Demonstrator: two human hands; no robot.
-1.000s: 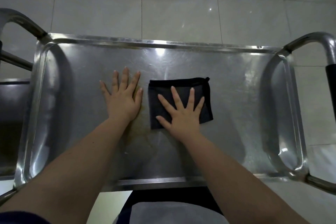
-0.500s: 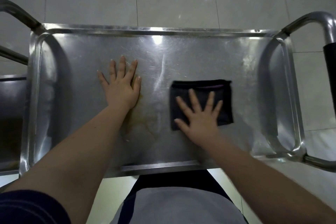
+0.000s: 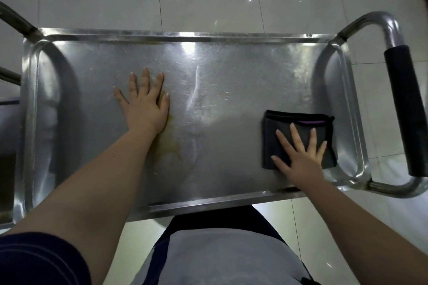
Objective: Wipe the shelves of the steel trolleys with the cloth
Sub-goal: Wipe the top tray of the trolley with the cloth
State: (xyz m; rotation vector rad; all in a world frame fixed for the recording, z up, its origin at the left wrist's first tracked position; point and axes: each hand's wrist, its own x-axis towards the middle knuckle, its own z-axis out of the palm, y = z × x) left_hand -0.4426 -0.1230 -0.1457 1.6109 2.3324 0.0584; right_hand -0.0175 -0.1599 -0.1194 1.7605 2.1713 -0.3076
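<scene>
The steel trolley's top shelf (image 3: 220, 81) fills the head view, scratched and with a yellowish stain near its middle. A folded dark cloth (image 3: 282, 127) lies flat at the shelf's right end, close to the raised rim. My right hand (image 3: 301, 155) presses flat on the cloth with fingers spread, covering its near half. My left hand (image 3: 144, 104) rests flat on the bare steel left of centre, fingers apart, holding nothing.
The trolley's tubular handle with a black grip (image 3: 405, 109) curves off the right end. Part of a second steel trolley (image 3: 7, 127) stands at the left edge. Pale floor tiles (image 3: 208, 0) lie beyond the shelf. My torso is against the near rim.
My right hand has slid the cloth from the middle of the shelf to its right end. My left hand has stayed planted in place.
</scene>
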